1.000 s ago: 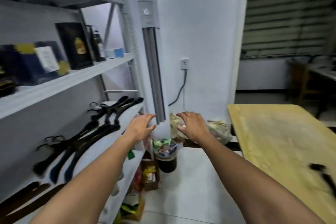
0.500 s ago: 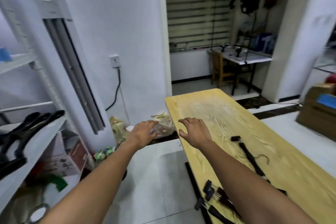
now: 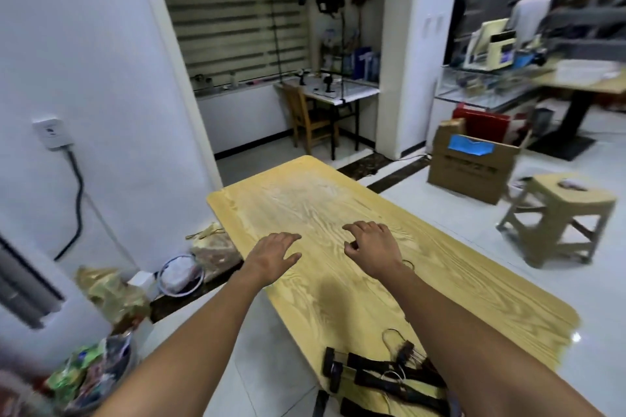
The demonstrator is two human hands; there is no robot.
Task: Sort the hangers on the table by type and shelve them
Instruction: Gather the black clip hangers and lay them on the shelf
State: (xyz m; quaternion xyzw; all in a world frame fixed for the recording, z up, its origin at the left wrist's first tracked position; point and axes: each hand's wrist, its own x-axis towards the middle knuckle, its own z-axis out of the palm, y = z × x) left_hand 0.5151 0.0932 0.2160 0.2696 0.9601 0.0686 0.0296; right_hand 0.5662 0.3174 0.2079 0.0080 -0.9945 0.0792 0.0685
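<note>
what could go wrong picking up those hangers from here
1. The hangers lie in a tangled heap with wire hooks crossing, so lifting one may drag others along.
2. The heap sits at the table's near edge, so a snagged hanger could slide off.
3. The right forearm covers part of the heap, so types may be misjudged.

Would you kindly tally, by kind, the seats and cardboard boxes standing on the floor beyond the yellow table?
Plastic stool: 1
Wooden chair: 1
Cardboard box: 1
Total: 3
</note>
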